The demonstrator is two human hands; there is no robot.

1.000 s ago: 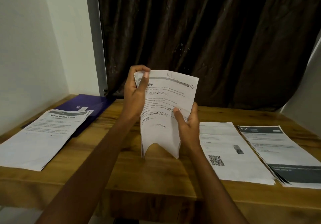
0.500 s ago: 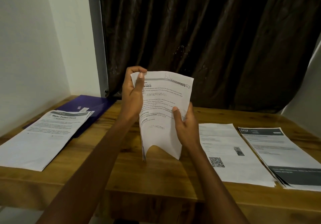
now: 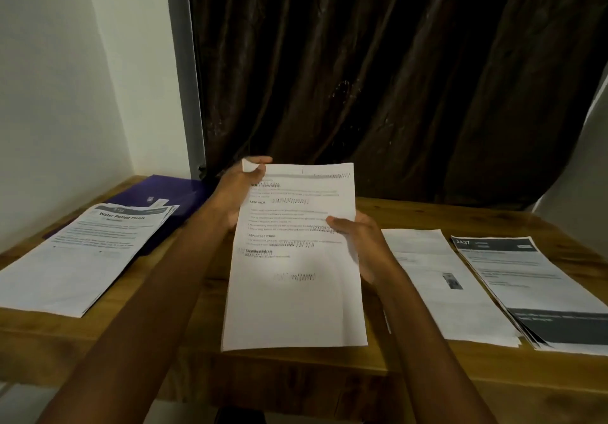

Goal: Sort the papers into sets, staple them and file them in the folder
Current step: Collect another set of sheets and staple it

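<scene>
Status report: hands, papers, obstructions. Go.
Left hand grips sheet top corner, right hand pinches its right edge. Three piles on table; folder back left. No stapler seen.

Dim, warm light falling from above, glaring softly off the sheet [image 3: 296,275] between both hands; text smearing with blur; edges bowing outward beyond either hand.

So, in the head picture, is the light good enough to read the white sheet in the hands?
Head view: dim, warm light; the white printed sheet shows legible headings, but its body text is blurred. The dark brown curtain is nearly black, and the wide angle bends the edges.
</scene>
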